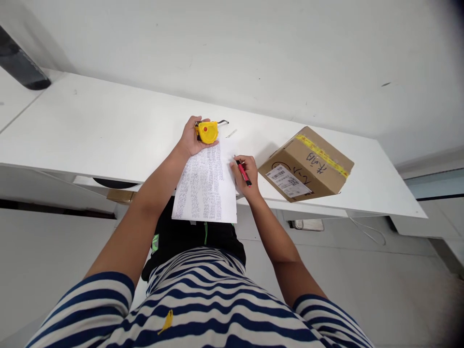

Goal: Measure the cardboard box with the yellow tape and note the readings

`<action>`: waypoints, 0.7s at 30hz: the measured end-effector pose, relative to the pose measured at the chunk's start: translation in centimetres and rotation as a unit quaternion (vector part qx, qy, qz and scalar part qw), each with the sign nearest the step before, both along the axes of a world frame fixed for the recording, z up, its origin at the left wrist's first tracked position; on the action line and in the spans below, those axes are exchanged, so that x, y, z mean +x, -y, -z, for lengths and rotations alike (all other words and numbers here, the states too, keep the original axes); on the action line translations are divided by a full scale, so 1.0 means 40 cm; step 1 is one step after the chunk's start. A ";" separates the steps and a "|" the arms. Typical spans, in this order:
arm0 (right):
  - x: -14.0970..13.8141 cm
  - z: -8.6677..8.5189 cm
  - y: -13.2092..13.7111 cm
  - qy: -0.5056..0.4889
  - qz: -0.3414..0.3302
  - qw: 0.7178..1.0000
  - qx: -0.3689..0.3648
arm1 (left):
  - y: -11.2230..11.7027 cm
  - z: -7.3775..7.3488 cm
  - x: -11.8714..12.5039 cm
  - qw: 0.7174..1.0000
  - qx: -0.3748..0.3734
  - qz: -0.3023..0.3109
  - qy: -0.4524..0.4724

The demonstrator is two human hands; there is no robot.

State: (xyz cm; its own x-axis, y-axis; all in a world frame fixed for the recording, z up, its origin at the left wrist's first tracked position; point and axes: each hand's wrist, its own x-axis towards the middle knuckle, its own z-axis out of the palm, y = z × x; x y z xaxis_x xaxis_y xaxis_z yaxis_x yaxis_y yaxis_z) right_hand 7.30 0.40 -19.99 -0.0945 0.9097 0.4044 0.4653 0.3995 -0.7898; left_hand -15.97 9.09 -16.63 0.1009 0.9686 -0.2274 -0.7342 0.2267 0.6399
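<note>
My left hand point(190, 137) is closed around a yellow tape measure point(209, 133) with a red button, held over the top of a sheet of paper. A dark wrist strap sticks out to its right. The paper point(228, 203) carries columns of small handwriting, and its lower end hangs past the table's front edge. My right hand point(247, 178) grips a red and black marker pen point(242, 172) at the paper's right side. The pen's tip points up and left.
A taped cardboard box point(308, 166) with a shipping label stands on the white table point(90, 121) to the right. A small thin pale object point(231, 133) lies beyond the paper. At the far left is a dark post point(23, 60). The wall rises behind the table.
</note>
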 end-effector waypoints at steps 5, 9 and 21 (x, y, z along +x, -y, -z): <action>-0.024 0.030 -0.019 0.041 0.010 0.998 -0.040 | 0.019 -0.033 -0.031 0.998 -0.013 -0.027 0.062; -0.048 0.027 -0.021 0.035 -0.030 0.999 -0.004 | 0.053 -0.094 -0.072 0.990 0.034 -0.074 0.118; -0.047 0.025 -0.019 0.082 0.086 0.942 0.313 | 0.228 -0.229 0.137 0.982 0.057 0.149 -0.096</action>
State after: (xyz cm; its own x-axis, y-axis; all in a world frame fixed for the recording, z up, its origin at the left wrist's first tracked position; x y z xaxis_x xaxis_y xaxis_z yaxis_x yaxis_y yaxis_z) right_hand 5.43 1.14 -20.98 -0.0753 0.5058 0.8593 0.6605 0.6709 -0.3370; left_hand -10.48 -0.03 -7.49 0.3498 0.9227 -0.1617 -0.5085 0.3320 0.7945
